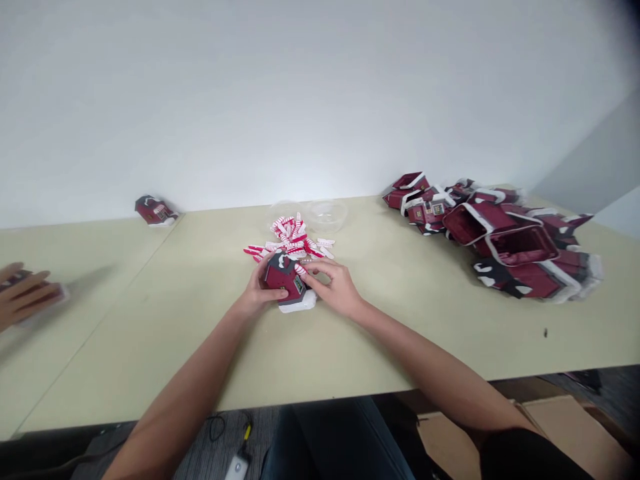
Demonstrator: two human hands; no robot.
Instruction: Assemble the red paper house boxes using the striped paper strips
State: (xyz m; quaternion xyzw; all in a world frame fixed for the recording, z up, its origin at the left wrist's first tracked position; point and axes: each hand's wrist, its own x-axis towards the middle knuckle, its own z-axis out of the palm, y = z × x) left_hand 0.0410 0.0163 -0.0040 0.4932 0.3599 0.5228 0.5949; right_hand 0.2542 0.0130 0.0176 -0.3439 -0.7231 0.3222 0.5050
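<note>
Near the middle of the table, my left hand (259, 291) is closed round a small dark red toy house (281, 283) with a grey roof and a white base. At the house's right side, my right hand (334, 287) pinches a small red-and-white striped piece (301, 269) against the edge of the roof. The fingertips partly cover that piece. Just behind the house lies a loose pile of red-and-white striped pieces (290, 233), some of them hidden by the house and my hands.
A heap of dark red house parts (520, 247) lies at the right. Another small house (155, 211) stands back left by the wall. Clear round plastic containers (327, 215) sit behind the pile. At the left edge, another person's hand (23, 297) covers a dark red object.
</note>
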